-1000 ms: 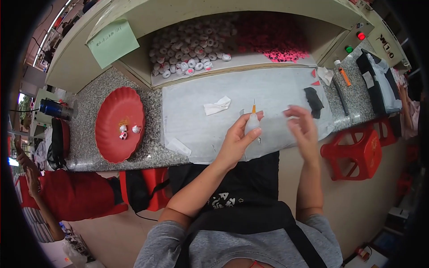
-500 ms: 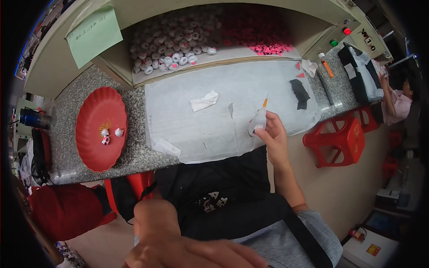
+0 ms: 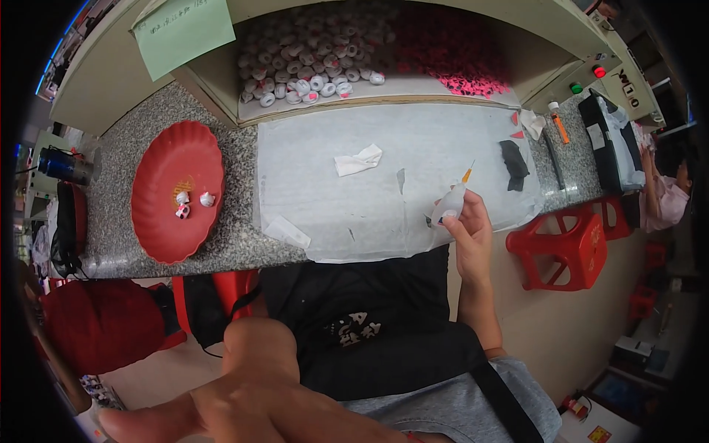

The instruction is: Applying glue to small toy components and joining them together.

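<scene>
My right hand (image 3: 474,232) is above the right front part of the white sheet (image 3: 310,162). It is closed around a small translucent squeeze bottle (image 3: 448,204), whose orange-based needle tip points up and away. Close to the camera at the lower edge is my left hand (image 3: 244,406), with its thumb stretched out to the left. It looks open with nothing in it, though its fingertips are cut off. A crumpled white tissue (image 3: 359,160) lies mid-sheet, and a black cloth scrap (image 3: 514,165) lies near the sheet's right side.
A red scalloped dish (image 3: 166,221) with a few small white-and-pink pieces sits left. Behind the sheet, a shelf holds many white rounded pieces (image 3: 295,74) and pink-and-black bits (image 3: 473,81). An orange-labelled tube (image 3: 561,129), black bin (image 3: 602,148) and red stool (image 3: 565,247) are right.
The whole view has shifted, with the bench moving mostly rightward in the picture. My left hand has turned, so its thumb now points left. The right hand still holds the bottle.
</scene>
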`<state>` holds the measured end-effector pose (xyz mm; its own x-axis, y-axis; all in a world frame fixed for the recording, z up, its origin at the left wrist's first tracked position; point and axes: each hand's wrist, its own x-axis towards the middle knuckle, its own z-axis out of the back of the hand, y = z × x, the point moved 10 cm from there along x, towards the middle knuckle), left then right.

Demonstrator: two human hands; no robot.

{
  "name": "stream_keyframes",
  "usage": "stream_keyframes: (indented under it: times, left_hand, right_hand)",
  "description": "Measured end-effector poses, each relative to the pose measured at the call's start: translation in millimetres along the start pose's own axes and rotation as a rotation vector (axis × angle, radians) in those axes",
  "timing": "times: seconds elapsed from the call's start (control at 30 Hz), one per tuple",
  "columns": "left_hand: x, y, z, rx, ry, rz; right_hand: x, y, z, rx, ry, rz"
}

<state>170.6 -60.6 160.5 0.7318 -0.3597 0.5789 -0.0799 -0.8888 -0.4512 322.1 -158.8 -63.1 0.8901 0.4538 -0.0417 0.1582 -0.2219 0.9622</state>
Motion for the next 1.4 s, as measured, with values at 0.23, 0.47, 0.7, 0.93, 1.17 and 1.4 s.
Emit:
stream_keyframes:
  times: [0.23,0.47,0.7,0.93,1.17,1.4]
  left_hand:
    - [2,3,12,-0.076,0.014,0.048]
    - [17,-32,204,0.988,-0.733,-0.095]
    - [113,107,316,1.783,-0.41,0.279]
    - [148,156,337,2.075,-0.464,0.317]
    - [92,176,322,0.661,-0.741,0.541]
    - [77,173,294,0.249,-0.749,0.458]
  right_hand:
    - [-3,-8,4,0.025,0.002,-0.005]
    - [-7,-3,29,0.028,-0.054,0.011]
    - [-21,12,84,-0.006,-0.259,0.103]
    - [-23,39,107,-0.156,-0.299,0.206]
    - [-8,29,104,-0.155,-0.286,0.215]
    - [3,33,96,-0.235,-0.238,0.195]
